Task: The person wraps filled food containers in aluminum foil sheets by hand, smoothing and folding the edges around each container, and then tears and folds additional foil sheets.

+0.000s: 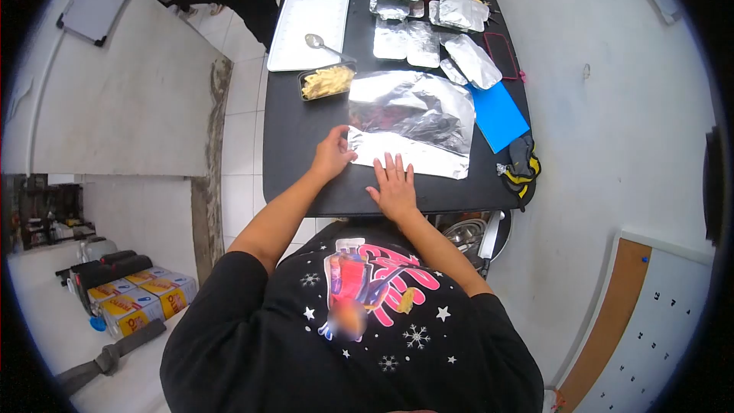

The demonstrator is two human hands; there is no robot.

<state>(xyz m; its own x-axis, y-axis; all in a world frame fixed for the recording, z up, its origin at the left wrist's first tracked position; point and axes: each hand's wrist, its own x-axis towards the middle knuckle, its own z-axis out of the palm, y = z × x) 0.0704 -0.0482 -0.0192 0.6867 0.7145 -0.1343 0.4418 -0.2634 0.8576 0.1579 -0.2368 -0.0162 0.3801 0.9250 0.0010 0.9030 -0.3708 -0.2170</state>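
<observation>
foil sheet (413, 107) lies on black table (294, 145), long axis roughly left-right, near edge angled slightly closer at right. left hand (332, 156) at near left corner, fingers half curled, can't tell if pinching; right hand (394, 190) flat on near edge, fingers spread, gripping nothing.

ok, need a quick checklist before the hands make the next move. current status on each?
1. Left hand at the foil sheet: ok, at its near left corner.
2. Right hand steadying the near edge: ok, fingertips on it.
3. Foil smooth: not ok, creases visible.
4. Yellow food beside the foil, uncovered: ok, past its far left side.
5. Spoon parked off the foil: ok, its bowl over the white tray.
6. Foil clear of the blue folder: cannot tell whether they touch.
</observation>
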